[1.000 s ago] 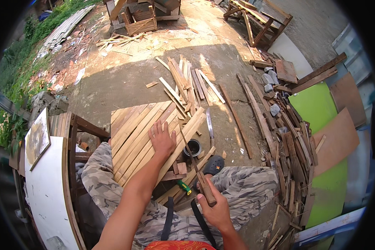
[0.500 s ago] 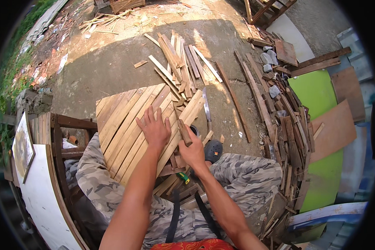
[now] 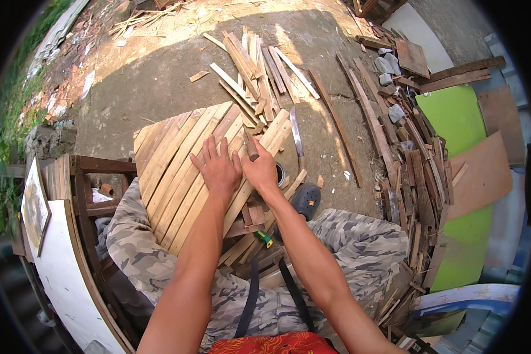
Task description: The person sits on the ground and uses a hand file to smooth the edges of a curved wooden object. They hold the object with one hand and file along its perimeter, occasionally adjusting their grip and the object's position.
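Two hands meet on a slatted wooden panel [image 3: 183, 171] across the lap. Left hand [image 3: 220, 168] lies flat, fingers spread; right hand [image 3: 261, 170] grips a small wood block [image 3: 251, 147] at twelve o'clock. Unfixed slats could shift, pinching fingers.

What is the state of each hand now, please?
Left hand: open, flat on the wooden slat panel.
Right hand: closed on a small wood piece, pressing it to the panel.
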Motion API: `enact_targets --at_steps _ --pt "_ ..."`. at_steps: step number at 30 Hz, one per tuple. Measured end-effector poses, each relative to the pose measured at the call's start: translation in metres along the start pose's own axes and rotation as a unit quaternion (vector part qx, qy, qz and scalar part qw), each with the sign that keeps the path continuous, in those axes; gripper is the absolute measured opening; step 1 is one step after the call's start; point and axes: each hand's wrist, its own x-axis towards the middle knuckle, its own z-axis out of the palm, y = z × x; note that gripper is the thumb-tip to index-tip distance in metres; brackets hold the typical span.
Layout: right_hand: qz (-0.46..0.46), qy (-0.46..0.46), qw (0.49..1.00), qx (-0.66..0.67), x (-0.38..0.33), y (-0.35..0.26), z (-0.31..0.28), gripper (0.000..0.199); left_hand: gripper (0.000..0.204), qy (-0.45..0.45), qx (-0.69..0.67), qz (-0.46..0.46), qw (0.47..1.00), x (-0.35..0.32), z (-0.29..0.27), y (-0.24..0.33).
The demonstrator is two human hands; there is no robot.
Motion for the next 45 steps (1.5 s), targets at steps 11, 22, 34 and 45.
enact_targets --at_steps 11,22,34,45 --pt "-0.062 -0.03 0.997 -0.024 -0.187 -0.037 -0.11 0.066 0.053 -0.023 0.002 -0.004 1.0 -0.003 0.005 -0.002" --pt "-0.065 -0.016 0.997 0.038 -0.13 -0.001 -0.06 0.066 0.053 -0.029 -0.002 -0.006 1.0 -0.003 0.001 0.002" --pt "0.14 -0.065 0.987 0.04 -0.011 -0.024 -0.03 0.06 0.052 -0.002 -0.016 0.003 1.0 -0.008 0.003 0.001" --pt "-0.002 -0.073 0.997 0.004 -0.275 -0.04 -0.148 0.068 0.053 -0.015 0.001 0.002 1.0 -0.008 0.006 0.001"
